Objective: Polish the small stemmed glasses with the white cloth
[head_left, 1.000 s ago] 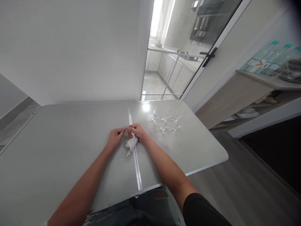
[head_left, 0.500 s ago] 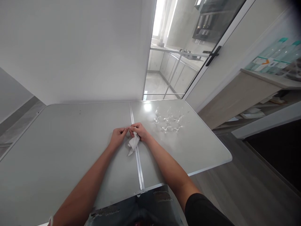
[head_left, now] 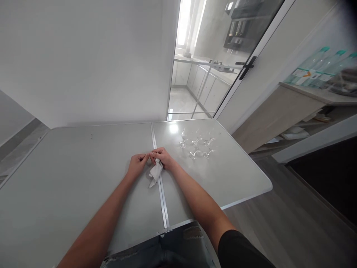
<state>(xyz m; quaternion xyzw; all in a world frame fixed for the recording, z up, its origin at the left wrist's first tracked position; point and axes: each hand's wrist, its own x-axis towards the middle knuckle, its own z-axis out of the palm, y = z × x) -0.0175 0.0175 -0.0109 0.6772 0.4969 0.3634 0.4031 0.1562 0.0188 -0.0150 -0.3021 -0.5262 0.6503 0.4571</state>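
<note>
My right hand (head_left: 164, 158) is closed on a crumpled white cloth (head_left: 155, 173), whose loose end hangs down over the metal seam of the table. My left hand (head_left: 136, 165) is in a pinch, its fingertips meeting those of my right hand. Whatever sits between those fingertips is too small or too clear to make out. To the right of my hands stand several clear stemmed glasses, among them a front one (head_left: 193, 153) and a back left one (head_left: 183, 141).
The pale table (head_left: 83, 178) has a metal seam (head_left: 163, 201) across it and backs onto a white wall. Beyond its right side are a glass door (head_left: 200, 74) with a black handle and a wooden shelf unit (head_left: 267, 115) bearing plastic bottles (head_left: 312, 70).
The view has shifted slightly, so the scene sits a little further left. Both hands stay together with the cloth in almost the same pose.
</note>
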